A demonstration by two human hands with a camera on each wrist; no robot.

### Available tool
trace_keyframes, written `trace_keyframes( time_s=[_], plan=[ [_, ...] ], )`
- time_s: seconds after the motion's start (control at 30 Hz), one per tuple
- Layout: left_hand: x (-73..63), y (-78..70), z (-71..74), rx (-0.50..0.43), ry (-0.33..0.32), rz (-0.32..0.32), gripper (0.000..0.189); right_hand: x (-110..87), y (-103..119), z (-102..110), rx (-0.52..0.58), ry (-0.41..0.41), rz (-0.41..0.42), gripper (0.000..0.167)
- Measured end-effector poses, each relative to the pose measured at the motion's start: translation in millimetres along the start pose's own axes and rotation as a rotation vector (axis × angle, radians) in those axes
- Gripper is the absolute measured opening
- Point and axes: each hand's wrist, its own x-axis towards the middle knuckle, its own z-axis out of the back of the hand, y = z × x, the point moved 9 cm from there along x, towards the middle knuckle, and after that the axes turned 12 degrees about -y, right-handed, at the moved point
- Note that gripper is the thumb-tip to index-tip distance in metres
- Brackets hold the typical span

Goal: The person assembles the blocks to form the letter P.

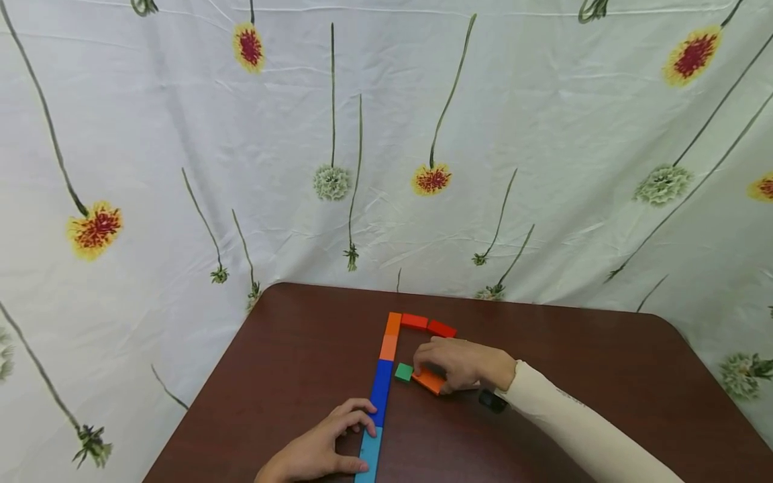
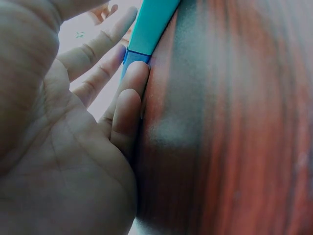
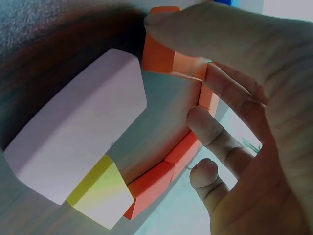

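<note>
My right hand pinches an orange block between thumb and index finger; its other fingers are spread apart in the right wrist view. A small green block lies at the far left end of that orange block. On the left, a straight row runs away from me: a light blue block, a dark blue one, then orange pieces. My left hand rests beside the row, its loosely bent fingertips at the light blue block and the dark blue one.
Two red blocks curve rightward from the row's far end. In the right wrist view a yellow block follows them, beside a large pale block. The brown table ends at a flowered white cloth.
</note>
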Motion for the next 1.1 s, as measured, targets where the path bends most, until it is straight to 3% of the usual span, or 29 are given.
trace_keyframes(
  time_s=[0.33, 0.53, 0.8, 1.1],
  plan=[
    [0.5, 1.3, -1.0, 0.009, 0.004, 0.017, 0.028, 1.0, 0.4, -1.5, 0.000, -0.001, 0.013, 0.045],
    [1.2, 2.5, -0.2, 0.015, -0.001, 0.027, 0.028, -1.8, -4.9, 2.6, 0.030, -0.038, -0.026, 0.042],
    [0.1, 5.0, 1.2, 0.011, -0.008, 0.063, 0.027, -7.4, -11.7, 2.5, -0.066, -0.104, -0.072, 0.040],
    [2.8, 4.7, 0.7, 0.002, 0.004, 0.055, 0.026, -12.2, -9.4, 3.5, -0.075, -0.143, -0.024, 0.030]
  ],
)
